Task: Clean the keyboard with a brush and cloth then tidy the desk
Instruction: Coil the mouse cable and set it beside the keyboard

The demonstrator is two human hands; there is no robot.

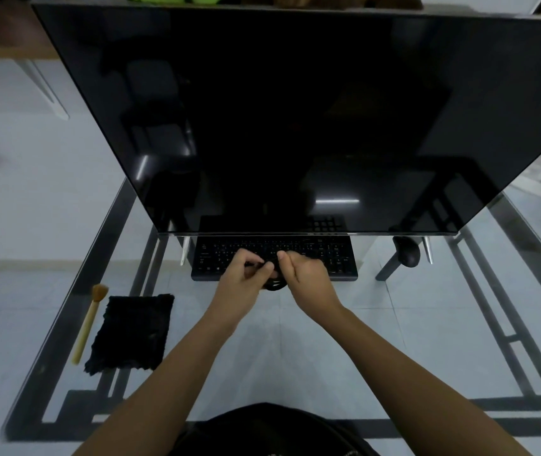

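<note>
At the near edge of the keyboard (pixel 338 258), both sets of fingers (pixel 254 260) are curled in, pinching a small dark loop (pixel 275 285) between them. Looks like a coiled cable, but it's too dark to be sure. Left hand (pixel 246 278) grips the loop's left side, right hand (pixel 307 274) its right side. The hands almost touch, over the middle of the keys.

Keyboard lies flat on the glass desk (pixel 328 357), far centre, its far edge tucked under the lower edge of the monitor (pixel 279 110). Mouse (pixel 408 253) sits to its right, apart from it.

Brush (pixel 89 320) and cloth (pixel 132 332) lie near left on the desk, well apart from the hands. Brush is just left of the cloth, bristles at the far end. Neither is held.

Handling, my read:
- Brush: light, stiff handle, soft bristles. Grip mid-handle, pencil-style.
- Cloth: limp, no shape of its own. Pinch an edge or bunch it in the palm.
- Keyboard: light, rigid, likely to slide on glass. Hold a side edge with the free hand while sweeping.
- Loop: floppy and will uncoil if only one side is held.

Can't tell whether the cleaning is done or pending.
</note>
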